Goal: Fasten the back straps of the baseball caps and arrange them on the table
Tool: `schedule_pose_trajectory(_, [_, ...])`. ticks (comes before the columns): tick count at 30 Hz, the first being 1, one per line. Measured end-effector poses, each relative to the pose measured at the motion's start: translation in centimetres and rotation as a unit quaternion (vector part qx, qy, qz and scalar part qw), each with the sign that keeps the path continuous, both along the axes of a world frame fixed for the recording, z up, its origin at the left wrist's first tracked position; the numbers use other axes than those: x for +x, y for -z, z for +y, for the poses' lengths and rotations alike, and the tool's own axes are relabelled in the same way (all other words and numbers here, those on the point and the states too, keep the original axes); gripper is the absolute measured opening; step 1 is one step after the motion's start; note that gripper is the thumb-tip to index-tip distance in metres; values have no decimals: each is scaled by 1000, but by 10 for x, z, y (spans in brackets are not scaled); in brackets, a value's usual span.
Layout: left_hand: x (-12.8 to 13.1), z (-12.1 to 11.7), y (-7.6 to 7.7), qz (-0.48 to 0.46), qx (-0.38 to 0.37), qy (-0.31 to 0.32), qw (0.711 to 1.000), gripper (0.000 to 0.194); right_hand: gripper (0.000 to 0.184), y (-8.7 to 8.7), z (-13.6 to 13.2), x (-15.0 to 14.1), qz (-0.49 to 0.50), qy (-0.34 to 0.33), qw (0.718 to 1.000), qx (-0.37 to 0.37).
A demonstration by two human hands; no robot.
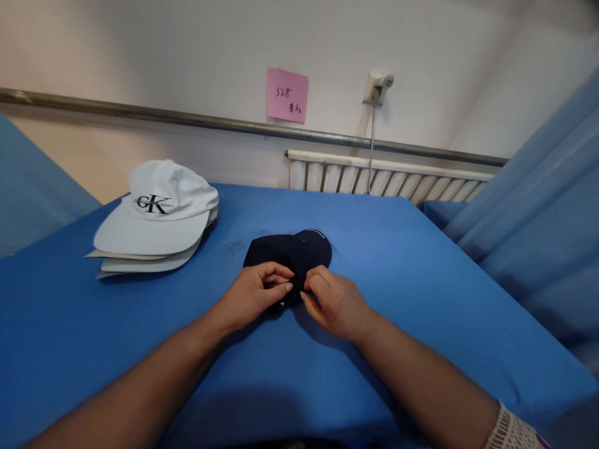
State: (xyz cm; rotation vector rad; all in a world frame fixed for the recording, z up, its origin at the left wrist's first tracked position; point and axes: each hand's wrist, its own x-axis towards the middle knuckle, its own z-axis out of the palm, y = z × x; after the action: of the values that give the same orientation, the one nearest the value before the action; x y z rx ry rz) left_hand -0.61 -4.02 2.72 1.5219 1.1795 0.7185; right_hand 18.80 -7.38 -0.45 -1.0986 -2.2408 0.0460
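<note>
Dark blue, near black, is the cap [281,249] under your hands; it lies near the middle of the blue sheet [384,262], its brim [321,244] on the far side and towards your right. Your left hand [250,296] and right hand [339,307] meet at its near edge, fingertips close together but apart.

Grip: narrow on both sides. Each thumb and forefinger appears to pinch a small part of the near edge. The dark cloth hides exactly which part, so strap or fastening cannot be confirmed.

Step in hand, as judged: close fingertip work on that edge, both hands sharing it. From this position, the next move calls for light, level pressure from both thumbs and a clear view of the pinched part; a heavy pull from one side could skew the crown.

Beyond your left hand stands a stack of white caps [159,231], brims overlapping unevenly, the top one bearing black letters [153,204]. On the wall ahead is a pink note [287,95], above the rail [210,122]; neither hand touches these.
</note>
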Motion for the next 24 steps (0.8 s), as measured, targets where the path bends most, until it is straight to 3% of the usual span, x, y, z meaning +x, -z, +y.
schedule_pose_trajectory(10, [6, -3, 4, 41, 78, -53, 995, 16, 24, 1, -5, -7, -131, 35, 980, 144])
schedule_pose_trajectory(19, [7, -1, 11, 44, 123, -15, 991, 17, 11, 0, 0, -3, -169, 104, 979, -37])
schedule_pose_trajectory(24, [1, 6, 15, 52, 134, -15, 989, 19, 18, -7, 4, 7, -51, 86, 991, -85])
